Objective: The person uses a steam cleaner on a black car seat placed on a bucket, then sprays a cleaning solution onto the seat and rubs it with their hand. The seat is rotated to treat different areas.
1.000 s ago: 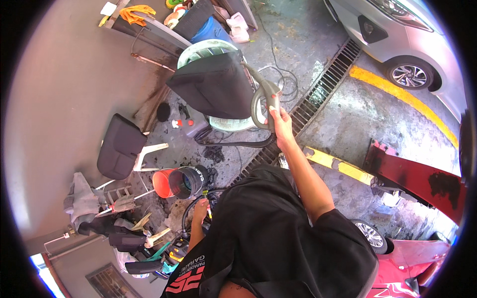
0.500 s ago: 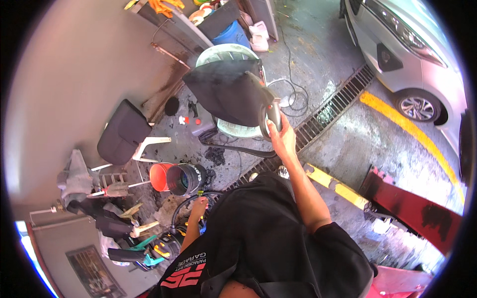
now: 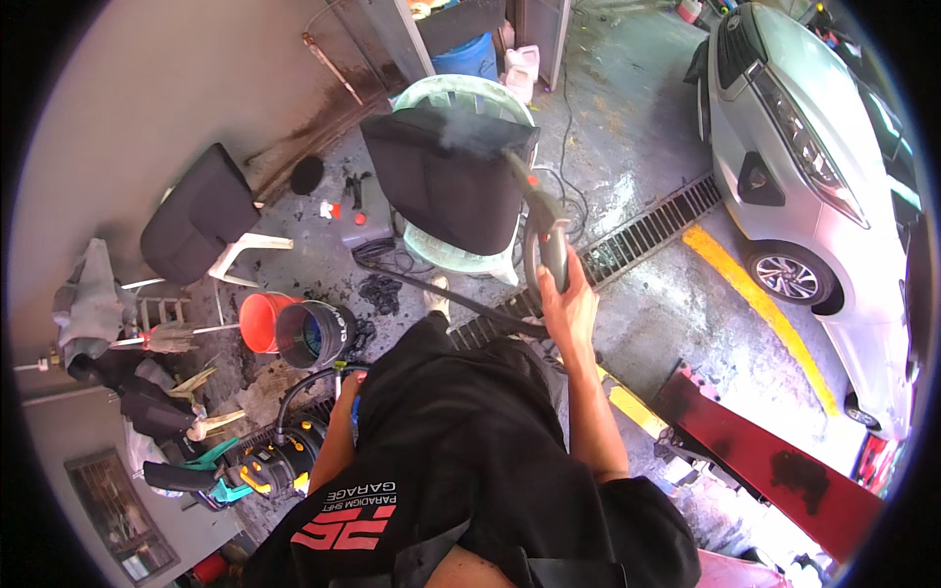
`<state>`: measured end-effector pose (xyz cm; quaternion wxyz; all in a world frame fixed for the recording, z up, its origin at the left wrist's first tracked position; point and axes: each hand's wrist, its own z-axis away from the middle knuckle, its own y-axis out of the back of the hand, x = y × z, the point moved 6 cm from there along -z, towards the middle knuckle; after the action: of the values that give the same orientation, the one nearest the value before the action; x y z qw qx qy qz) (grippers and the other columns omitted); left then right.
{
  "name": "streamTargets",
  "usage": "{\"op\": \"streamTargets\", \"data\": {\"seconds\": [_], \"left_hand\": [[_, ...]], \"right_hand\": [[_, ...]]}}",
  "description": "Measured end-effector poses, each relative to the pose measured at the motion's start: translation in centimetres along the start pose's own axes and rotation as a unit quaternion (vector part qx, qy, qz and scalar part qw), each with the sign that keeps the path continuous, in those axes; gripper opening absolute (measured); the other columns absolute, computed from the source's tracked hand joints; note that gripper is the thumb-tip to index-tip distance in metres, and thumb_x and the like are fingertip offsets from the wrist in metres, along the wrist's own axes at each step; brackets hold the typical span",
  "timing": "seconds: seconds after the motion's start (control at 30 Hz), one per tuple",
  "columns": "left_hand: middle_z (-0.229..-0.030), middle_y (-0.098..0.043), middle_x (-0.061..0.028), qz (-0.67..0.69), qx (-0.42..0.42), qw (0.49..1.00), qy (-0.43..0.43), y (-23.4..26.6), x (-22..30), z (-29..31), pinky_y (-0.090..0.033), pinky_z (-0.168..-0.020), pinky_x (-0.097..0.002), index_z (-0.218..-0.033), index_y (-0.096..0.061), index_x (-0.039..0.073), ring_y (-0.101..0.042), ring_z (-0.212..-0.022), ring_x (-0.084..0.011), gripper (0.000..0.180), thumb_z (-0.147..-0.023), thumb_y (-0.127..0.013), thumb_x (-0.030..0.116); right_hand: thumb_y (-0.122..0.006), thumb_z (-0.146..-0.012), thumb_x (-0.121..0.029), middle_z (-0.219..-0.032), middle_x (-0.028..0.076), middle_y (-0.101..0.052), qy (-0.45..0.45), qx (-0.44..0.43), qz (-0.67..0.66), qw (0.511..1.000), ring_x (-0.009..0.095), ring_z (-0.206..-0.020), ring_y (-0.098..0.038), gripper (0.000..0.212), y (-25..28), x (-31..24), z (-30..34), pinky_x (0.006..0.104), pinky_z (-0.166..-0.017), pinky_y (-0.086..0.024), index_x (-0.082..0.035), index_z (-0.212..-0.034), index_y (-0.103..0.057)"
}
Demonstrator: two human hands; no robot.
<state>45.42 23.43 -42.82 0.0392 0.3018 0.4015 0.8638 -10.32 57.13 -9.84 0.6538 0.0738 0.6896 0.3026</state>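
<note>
My right hand (image 3: 570, 306) is wrapped round the handle of a grey steam gun (image 3: 549, 230), its nozzle pointing up and left. White steam drifts over a black padded seat panel (image 3: 441, 181), which leans across a pale green plastic chair (image 3: 461, 257). The nozzle tip is close to the panel's right part; I cannot tell if they touch. From the gun a dark hose (image 3: 451, 292) runs left to a grey box-shaped unit (image 3: 365, 231) on the floor. My left hand (image 3: 350, 382) is low by my waist, fingers curled, beside a black vacuum hose (image 3: 304, 384); what it holds is hidden.
An orange bucket (image 3: 261, 323) and a black bucket (image 3: 312, 333) stand left of me, near a black-and-yellow vacuum (image 3: 279, 456). Another black panel (image 3: 196, 216) rests on a white chair. A drain grate (image 3: 637, 245), a red metal beam (image 3: 774, 461) and a silver car (image 3: 794, 196) lie right.
The steam gun has shifted slightly right and toward me, and steam now shows over the panel. My view has turned, moving the buckets and the car leftward; my left hand is lower by my waist.
</note>
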Motion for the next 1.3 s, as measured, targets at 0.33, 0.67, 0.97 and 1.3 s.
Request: {"op": "streamTargets", "data": {"seconds": [0.33,0.67,0.97,1.3], "left_hand": [[-0.082,-0.067,-0.0043,0.109,-0.210,0.971,0.030,7.8,5.4,-20.5,-0.047,-0.059,-0.0343,-0.098,-0.070,0.002,-0.061,-0.067,-0.0142,0.015,-0.098,-0.065,0.017],[-0.088,-0.071,-0.0067,0.133,-0.185,0.974,-0.011,13.5,12.7,-38.7,-0.054,-0.072,-0.0310,-0.127,-0.067,-0.001,-0.066,-0.077,-0.0143,0.038,-0.105,-0.066,0.030],[-0.102,-0.076,-0.0167,0.027,-0.228,0.973,-0.033,11.5,10.2,-43.4,-0.057,-0.082,-0.0400,-0.124,-0.069,-0.001,-0.073,-0.088,-0.0264,0.041,-0.103,-0.068,0.035],[-0.119,-0.075,-0.0227,-0.019,-0.262,0.963,-0.054,10.0,13.1,-44.8,-0.055,-0.097,-0.0460,-0.124,-0.069,-0.001,-0.071,-0.114,-0.0382,0.045,-0.103,-0.066,0.038]], "right_hand": [[-0.074,-0.096,-0.041,-0.100,0.021,-0.079,-0.086,0.013,0.096,0.992,0.037,-0.089,-0.074,0.067,-7.8,-7.0,-1.4,0.0458,-0.099,-0.050,-0.016,-0.156,-0.056],[-0.077,-0.094,-0.030,-0.091,0.029,-0.077,-0.161,0.169,0.174,0.957,0.037,-0.084,-0.080,0.061,-13.2,-12.8,-5.3,0.0444,-0.081,-0.061,-0.002,-0.146,-0.062],[-0.079,-0.092,-0.028,-0.092,0.015,-0.077,-0.071,0.024,0.191,0.979,0.029,-0.082,-0.070,0.068,-22.9,-20.1,-7.0,0.0402,-0.095,-0.043,-0.010,-0.153,-0.057],[-0.080,-0.090,-0.024,-0.090,0.019,-0.076,-0.211,0.153,0.196,0.945,0.030,-0.080,-0.071,0.068,-16.6,-18.7,-4.0,0.0429,-0.088,-0.049,-0.005,-0.152,-0.058]]}}
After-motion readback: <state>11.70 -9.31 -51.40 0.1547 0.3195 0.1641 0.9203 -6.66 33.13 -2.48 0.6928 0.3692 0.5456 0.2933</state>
